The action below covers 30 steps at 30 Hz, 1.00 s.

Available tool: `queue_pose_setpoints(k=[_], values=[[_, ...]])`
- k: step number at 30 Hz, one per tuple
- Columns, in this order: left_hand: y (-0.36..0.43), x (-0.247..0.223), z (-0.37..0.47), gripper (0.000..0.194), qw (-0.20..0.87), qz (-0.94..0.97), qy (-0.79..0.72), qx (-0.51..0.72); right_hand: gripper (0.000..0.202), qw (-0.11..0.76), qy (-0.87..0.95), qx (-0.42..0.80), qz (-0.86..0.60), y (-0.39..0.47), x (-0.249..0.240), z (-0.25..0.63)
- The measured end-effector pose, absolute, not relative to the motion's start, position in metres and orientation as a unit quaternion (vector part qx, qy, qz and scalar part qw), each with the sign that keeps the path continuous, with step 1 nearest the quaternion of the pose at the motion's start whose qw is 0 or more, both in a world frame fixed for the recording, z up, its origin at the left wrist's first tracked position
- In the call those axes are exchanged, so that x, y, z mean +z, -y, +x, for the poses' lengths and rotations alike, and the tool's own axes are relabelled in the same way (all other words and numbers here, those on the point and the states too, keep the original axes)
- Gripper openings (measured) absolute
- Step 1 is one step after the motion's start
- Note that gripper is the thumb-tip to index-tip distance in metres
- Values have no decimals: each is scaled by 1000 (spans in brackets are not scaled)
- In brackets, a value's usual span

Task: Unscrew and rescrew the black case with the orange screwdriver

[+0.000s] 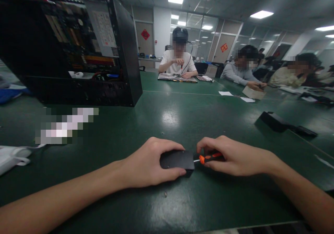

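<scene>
My left hand (150, 162) grips a small black box-shaped object (177, 160) resting on the green table, with the thumb along its near side and the fingers along its far side. What kind of object it is, I cannot tell. A screwdriver (208, 157) with an orange and black handle lies nearly level in my right hand (232, 155), whose fingers are closed around the handle. Its thin metal shaft points left and meets the right end face of the black object. The tip is hidden there.
An open black computer case (127, 53) stands at the left on the green table (167, 209). A white item with a strap (13, 159) lies at the far left. Black parts (276, 121) lie to the right. Across the table sit several people, one (179, 60) with a board.
</scene>
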<state>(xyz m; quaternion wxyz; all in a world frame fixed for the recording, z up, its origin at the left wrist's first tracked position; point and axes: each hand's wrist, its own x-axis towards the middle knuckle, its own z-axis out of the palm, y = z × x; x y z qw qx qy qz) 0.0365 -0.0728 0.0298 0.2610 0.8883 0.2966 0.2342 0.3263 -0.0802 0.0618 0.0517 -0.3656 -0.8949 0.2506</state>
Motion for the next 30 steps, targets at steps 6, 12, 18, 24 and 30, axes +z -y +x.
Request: queue_pose_setpoints(k=[6, 12, 18, 24, 30], values=[[70, 31, 35, 42, 274, 897, -260, 230, 30, 38, 905, 235, -353, 73, 68, 339], [70, 30, 35, 42, 275, 903, -238, 227, 37, 63, 915, 257, -306, 74, 66, 332], [69, 30, 35, 42, 284, 904, -221, 230, 43, 61, 922, 270, -271, 74, 69, 336], [69, 30, 35, 41, 283, 906, -221, 225, 40, 67, 924, 255, -278, 74, 65, 332], [65, 43, 29, 45, 277, 917, -232, 167, 41, 68, 923, 256, -278, 74, 61, 327]])
